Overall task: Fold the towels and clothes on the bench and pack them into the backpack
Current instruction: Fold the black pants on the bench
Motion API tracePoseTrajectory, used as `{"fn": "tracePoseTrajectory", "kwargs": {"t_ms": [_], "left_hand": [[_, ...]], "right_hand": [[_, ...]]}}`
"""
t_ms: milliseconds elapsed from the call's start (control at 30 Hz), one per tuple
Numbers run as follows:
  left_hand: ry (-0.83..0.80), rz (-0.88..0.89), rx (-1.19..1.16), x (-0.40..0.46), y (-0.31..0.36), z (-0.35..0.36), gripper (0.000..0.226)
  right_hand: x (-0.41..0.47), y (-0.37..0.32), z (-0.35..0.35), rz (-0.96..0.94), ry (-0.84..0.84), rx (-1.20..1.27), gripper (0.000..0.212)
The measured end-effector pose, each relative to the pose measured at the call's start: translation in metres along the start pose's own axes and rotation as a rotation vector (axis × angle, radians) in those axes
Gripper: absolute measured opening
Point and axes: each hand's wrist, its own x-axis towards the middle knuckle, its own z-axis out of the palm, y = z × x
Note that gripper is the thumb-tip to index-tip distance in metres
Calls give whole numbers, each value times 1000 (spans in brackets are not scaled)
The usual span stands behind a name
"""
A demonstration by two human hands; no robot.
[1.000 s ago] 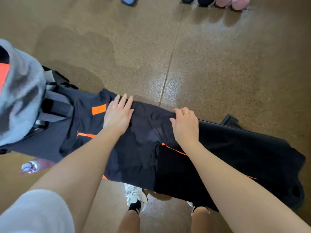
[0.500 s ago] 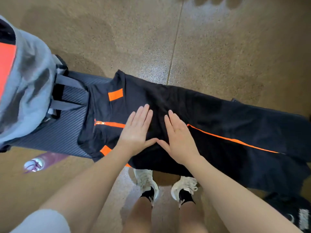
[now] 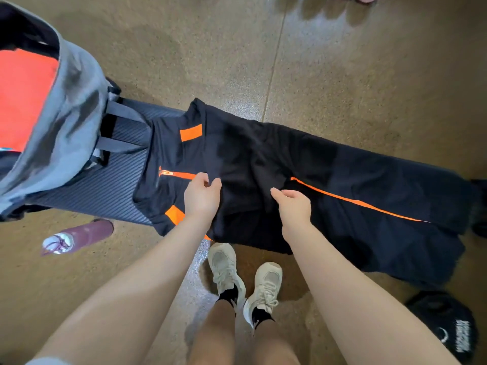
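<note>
Left hand (image 3: 201, 197), right hand (image 3: 293, 205), over black garment (image 3: 329, 185)

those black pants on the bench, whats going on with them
A person stands at a bench folding black pants with orange trim, which lie spread flat along it. The left hand and right hand sit side by side over the middle of the pants, fingers curled; whether they are pinching the cloth is hard to tell. An open grey backpack with an orange lining waits at the bench's left end. The pants are not yet folded small or packed.
</note>
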Motion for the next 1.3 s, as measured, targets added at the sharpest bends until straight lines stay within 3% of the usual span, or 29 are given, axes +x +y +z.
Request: {"fn": "tracePoseTrajectory", "kwargs": {"t_ms": [67, 100, 167, 267, 333, 400, 533, 633, 733, 867, 1067, 1200, 1300], "left_hand": [[-85, -114, -345, 3, 4, -10, 33], [-126, -177, -509, 4, 3, -15, 27], [-148, -215, -595, 9, -6, -25, 10], [-89, -42, -211, 10, -23, -30, 18], [-11, 84, 164, 6, -34, -27, 17], [46, 126, 387, -3, -40, -25, 23], [136, 106, 444, -19, -56, -26, 43], [167, 62, 289, -39, -70, -28, 28], [118, -10, 100, -59, -87, -28, 20], [42, -139, -221, -72, -107, -18, 23], [-10, -115, -619, -42, -154, 8, 25], [-141, 80, -671, -15, -192, 16, 26], [-181, 179, -653, 11, -218, 21, 20]], "right_hand": [[2, -2, 2, 0, -1, 16, 5], [3, -3, 1, -5, 10, 31, 11], [7, -3, -5, -8, 10, 82, 18], [3, 7, -15, -28, -68, 22, 17], [2, 19, -19, -71, -97, -161, 17], [4, 27, -22, -133, -74, -402, 18], [1, 33, -31, -326, 11, -793, 29], [-9, 38, -38, -424, -77, -827, 38], [-19, 54, -47, -380, -292, -713, 41], [-27, 92, -55, -126, -464, -459, 30], [7, 170, -20, 64, -359, -82, 12], [29, 207, 15, -15, -256, 206, 8], [49, 235, 34, -124, -247, 341, 43]]}}
